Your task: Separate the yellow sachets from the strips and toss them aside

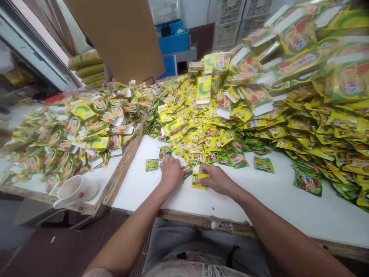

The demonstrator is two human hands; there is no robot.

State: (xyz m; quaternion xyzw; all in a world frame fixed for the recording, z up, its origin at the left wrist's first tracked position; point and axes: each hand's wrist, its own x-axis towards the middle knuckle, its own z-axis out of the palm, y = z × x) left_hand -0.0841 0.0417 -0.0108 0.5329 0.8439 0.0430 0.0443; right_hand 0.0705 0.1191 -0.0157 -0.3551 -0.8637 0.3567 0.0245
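My left hand (pixel 171 172) is over the white tabletop at the front of a heap of small sachets, its fingers curled down at a green sachet (pixel 187 171). Just to its right, my right hand (pixel 215 179) has its fingers closed at the edge of a yellow sachet (pixel 198 181). Part of each sachet is hidden by the fingers. One green sachet (pixel 151 165) lies flat left of my left hand, and another green sachet (pixel 263 164) lies farther right. The yellow sachet heap (pixel 196 130) rises directly beyond both hands.
Small printed boxes (pixel 302 65) are piled on the sachets at the right. More boxes (pixel 95 130) cover the left table section, past a wooden divider (pixel 123 163). A white mug (pixel 76 189) stands near the front left edge. Behind is a large cardboard sheet (pixel 118 34).
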